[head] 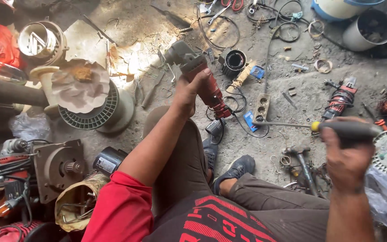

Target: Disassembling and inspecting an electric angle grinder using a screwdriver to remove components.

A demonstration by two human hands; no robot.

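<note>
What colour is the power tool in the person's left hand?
Red body with a grey metal head, seen in the head view: power tool, left hand.

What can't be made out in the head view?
- Red power tool: grip section hidden under the left hand.
- Screwdriver: handle end covered by the right hand.
- White bucket: cut off by the top edge.
- Hammer: lower handle lost in clutter.

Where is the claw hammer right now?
In the head view, the grey claw hammer lies on the dirt floor, lower right, below the screwdriver held in the right hand.
</note>
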